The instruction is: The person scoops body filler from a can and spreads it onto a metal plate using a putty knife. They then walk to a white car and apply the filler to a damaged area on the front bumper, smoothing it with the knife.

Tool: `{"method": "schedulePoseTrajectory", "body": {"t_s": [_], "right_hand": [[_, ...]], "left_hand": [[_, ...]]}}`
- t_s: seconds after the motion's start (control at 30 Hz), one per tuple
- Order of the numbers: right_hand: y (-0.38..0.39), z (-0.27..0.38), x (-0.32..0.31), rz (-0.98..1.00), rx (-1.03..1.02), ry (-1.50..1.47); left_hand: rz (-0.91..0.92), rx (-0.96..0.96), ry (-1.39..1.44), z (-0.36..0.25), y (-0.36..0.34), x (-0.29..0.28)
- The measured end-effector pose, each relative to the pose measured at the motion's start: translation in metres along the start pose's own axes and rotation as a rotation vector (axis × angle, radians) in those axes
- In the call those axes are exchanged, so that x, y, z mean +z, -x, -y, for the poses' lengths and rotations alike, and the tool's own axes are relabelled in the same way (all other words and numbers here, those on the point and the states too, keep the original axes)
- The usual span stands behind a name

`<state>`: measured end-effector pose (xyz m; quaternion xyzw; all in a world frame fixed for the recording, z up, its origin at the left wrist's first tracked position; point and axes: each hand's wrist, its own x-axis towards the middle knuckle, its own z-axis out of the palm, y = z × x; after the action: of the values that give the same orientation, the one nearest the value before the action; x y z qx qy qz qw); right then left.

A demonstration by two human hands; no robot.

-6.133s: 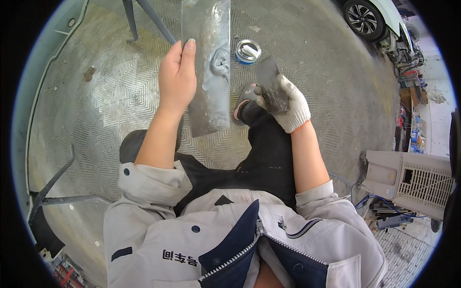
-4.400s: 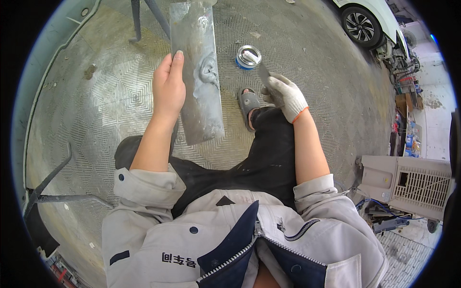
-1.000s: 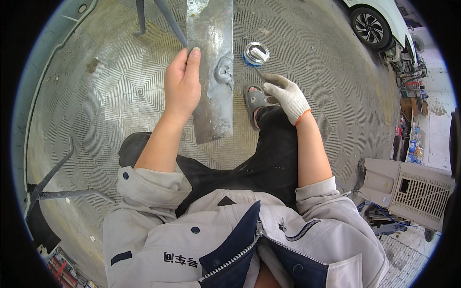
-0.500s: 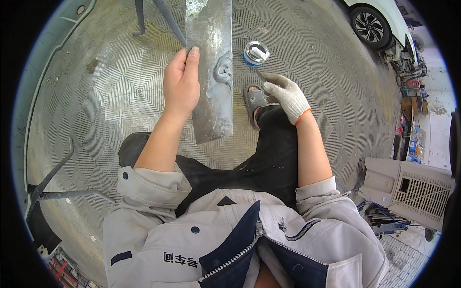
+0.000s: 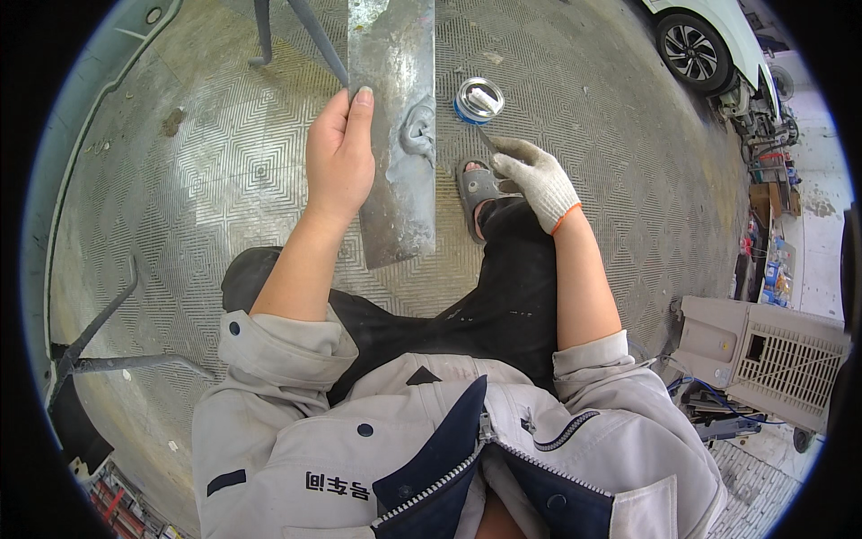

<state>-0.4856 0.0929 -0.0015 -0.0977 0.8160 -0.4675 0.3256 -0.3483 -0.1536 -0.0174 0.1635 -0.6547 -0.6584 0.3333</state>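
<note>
The 2 hands are apart. The bare left hand point(image 5: 341, 166) is closed on the left edge of a long, rectangular grey metal plate point(image 5: 382, 211), its thumb flat against the upper face; the plate is held up in front of the person, above the patterned grey floor point(image 5: 247, 175). A swirled mound of smooth grey paste point(image 5: 417, 133) sits near the plate's right edge. The right hand point(image 5: 536, 177), in a white knit glove with an orange cuff edge, has its fingers curled around a thin dark scraper point(image 5: 487, 139), seen edge-on. Just beyond it on the floor stands a round blue-sided tin point(image 5: 464, 114) with a shiny silver top, a white tube-like object point(image 5: 486, 100) lying there; whether inside or on a lid, I cannot tell.
</note>
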Motion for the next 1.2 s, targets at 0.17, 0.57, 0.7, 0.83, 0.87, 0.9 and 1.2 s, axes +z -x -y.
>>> {"method": "schedulePoseTrajectory", "body": {"t_s": [0.17, 0.57, 0.7, 0.83, 0.87, 0.9, 1.2], "right_hand": [[0.0006, 0.0003, 0.0000, 0.004, -0.023, 0.001], [-0.0011, -0.0029, -0.0027, -0.004, 0.007, -0.017], [0.0002, -0.0030, -0.0029, 0.002, -0.013, -0.002], [-0.0001, -0.0038, -0.0036, 0.009, -0.018, 0.011], [-0.0007, -0.0042, -0.0041, 0.006, -0.008, 0.000], [-0.0013, -0.0046, -0.0044, 0.006, -0.003, -0.008], [-0.0026, -0.0070, -0.0070, 0.002, -0.006, -0.022]], "left_hand": [[-0.008, 0.009, 0.003, -0.0004, 0.0007, 0.0003], [-0.004, 0.003, -0.025, -0.0013, 0.0008, 0.0005], [0.001, 0.008, -0.019, -0.0009, 0.0005, 0.0003], [0.001, 0.012, -0.030, -0.0013, 0.0009, 0.0008], [0.003, 0.003, -0.028, -0.0014, 0.0011, 0.0010], [0.002, 0.002, -0.034, -0.0015, 0.0013, 0.0011], [0.011, 0.006, -0.067, -0.0011, 0.0024, 0.0048]]}}
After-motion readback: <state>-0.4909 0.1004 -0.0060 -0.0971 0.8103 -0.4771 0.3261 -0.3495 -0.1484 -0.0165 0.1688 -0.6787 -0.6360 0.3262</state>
